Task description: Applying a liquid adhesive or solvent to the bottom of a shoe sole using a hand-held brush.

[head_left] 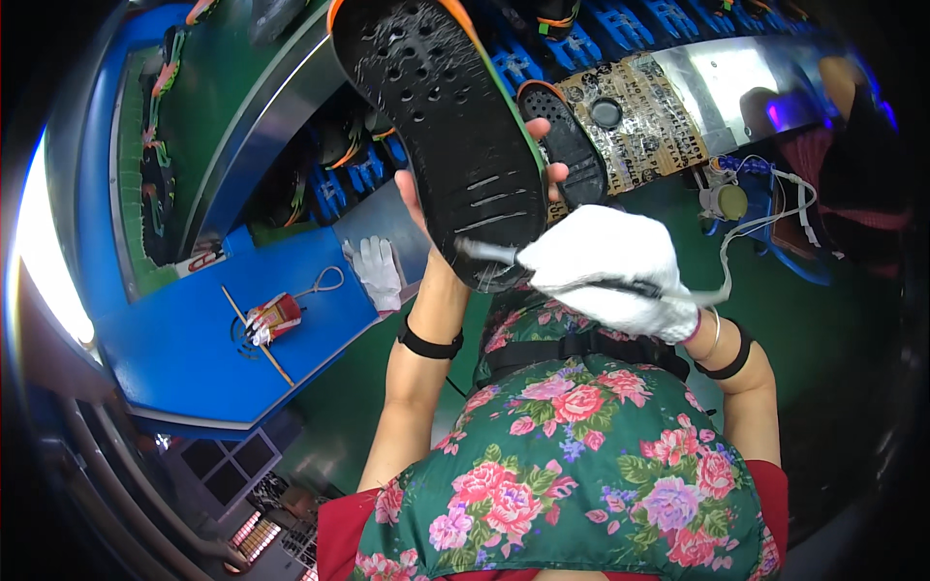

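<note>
A black shoe sole [475, 160] with an orange and green rim is raised in front of me. Round holes dot its far part, and short slots cross its near part. My bare left hand [413, 201] grips it from behind, with the thumb at its left edge and fingertips at its right; the palm is hidden. In a white glove, my right hand [610, 266] is closed round a slim brush [496, 254] with a pale tip. The brush tip lies over the sole's near end, apparently touching it. Wet-looking streaks shine on the black surface.
Another black sole [567, 145] lies by a printed, taped cardboard strip [635, 121]. On the blue table [184, 349] are a red container [274, 318], a thin stick and a white glove [376, 274]. Blue racks [625, 29] line the back. A pale hose [728, 254] hangs right.
</note>
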Demonstrator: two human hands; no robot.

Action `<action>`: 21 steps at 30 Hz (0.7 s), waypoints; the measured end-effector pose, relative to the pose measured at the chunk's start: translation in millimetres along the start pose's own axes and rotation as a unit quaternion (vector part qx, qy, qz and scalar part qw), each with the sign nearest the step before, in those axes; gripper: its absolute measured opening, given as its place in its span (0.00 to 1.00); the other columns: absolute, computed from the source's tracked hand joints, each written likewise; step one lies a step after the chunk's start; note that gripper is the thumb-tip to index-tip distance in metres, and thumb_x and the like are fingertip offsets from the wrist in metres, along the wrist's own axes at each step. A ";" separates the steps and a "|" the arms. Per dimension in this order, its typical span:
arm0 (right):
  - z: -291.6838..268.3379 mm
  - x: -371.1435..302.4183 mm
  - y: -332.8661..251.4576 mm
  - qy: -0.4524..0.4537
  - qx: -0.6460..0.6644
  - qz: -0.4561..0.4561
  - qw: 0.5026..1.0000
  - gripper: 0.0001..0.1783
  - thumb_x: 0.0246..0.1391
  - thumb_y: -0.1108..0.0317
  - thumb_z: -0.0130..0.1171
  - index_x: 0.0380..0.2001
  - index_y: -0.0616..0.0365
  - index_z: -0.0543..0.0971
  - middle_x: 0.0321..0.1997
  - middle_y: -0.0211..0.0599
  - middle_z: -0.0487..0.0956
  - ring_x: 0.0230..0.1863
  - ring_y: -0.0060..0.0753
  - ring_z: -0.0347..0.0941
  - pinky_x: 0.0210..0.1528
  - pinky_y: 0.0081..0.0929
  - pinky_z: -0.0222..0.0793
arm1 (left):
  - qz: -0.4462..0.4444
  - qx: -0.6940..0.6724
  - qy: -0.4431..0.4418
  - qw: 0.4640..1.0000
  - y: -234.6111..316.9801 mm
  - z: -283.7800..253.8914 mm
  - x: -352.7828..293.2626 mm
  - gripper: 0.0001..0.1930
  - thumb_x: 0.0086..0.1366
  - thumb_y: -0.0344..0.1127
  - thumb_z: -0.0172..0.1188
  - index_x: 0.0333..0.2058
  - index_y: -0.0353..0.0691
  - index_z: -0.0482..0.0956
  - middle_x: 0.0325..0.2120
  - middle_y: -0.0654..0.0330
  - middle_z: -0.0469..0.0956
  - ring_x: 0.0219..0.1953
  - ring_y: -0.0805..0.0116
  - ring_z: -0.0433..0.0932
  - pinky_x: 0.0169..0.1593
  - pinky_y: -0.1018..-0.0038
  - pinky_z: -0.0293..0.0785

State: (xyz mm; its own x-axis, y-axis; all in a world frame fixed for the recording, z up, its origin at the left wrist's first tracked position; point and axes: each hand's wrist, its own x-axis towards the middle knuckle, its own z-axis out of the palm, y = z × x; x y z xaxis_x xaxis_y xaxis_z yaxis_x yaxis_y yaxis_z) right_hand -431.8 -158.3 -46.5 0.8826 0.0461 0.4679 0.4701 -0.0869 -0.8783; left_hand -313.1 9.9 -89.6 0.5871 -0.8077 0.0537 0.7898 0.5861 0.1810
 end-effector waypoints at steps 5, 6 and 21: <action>14.8 -6.2 -4.5 -0.060 -0.068 -0.062 0.994 0.15 0.48 0.74 0.73 0.41 0.54 0.88 0.41 0.38 0.88 0.40 0.40 0.86 0.43 0.33 0.80 | -0.009 0.002 -0.084 0.996 8.3 -20.2 14.4 0.60 0.59 0.79 0.54 0.74 0.35 0.49 0.69 0.34 0.55 0.60 0.33 0.73 0.62 0.44 0.75; 11.2 -1.1 -8.1 -0.072 0.012 -0.020 0.997 0.12 0.48 0.73 0.73 0.38 0.54 0.89 0.39 0.38 0.88 0.39 0.40 0.86 0.43 0.32 0.80 | -0.022 0.002 -0.141 0.990 7.2 -24.0 17.6 0.60 0.59 0.79 0.54 0.74 0.34 0.49 0.68 0.33 0.57 0.60 0.33 0.73 0.62 0.43 0.75; -2.6 8.6 -14.3 -0.125 0.065 -0.014 0.990 0.12 0.43 0.76 0.73 0.35 0.52 0.89 0.40 0.39 0.88 0.42 0.41 0.85 0.44 0.34 0.81 | -0.121 0.067 0.139 0.981 34.6 -17.8 -8.7 0.34 0.69 0.55 0.56 0.62 0.33 0.74 0.57 0.44 0.79 0.55 0.52 0.82 0.63 0.58 0.76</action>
State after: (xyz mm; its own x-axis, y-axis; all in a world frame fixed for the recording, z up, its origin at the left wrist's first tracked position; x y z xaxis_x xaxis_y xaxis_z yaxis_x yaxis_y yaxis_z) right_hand -430.9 -159.3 -29.6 0.8344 0.2923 0.4673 0.4760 0.0453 -0.8783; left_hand -287.8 38.3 -101.3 0.4255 -0.8628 -0.2730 0.8925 0.3503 0.2841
